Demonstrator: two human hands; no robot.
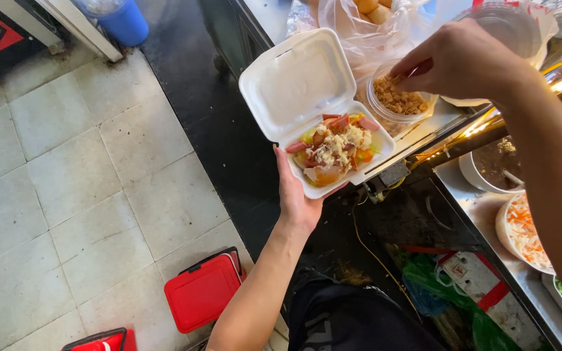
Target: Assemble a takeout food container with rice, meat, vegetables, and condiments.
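Note:
My left hand (298, 195) holds an open white foam box (294, 81) from below. The box is filled with food (334, 148): sausage slices, shredded white topping and yellow pieces. My right hand (456, 58) reaches into a clear plastic tub of brown fried crumbs (400, 101), fingers pinched together over the crumbs. The tub stands on the counter just right of the box.
A bowl of shredded carrot and cabbage (523, 231) and a dark sauce bowl (492, 166) sit on the metal counter at right. Plastic bags of bread (372, 26) lie behind. Red boxes (204, 291) stand on the tiled floor; a blue bucket (123, 23) at top left.

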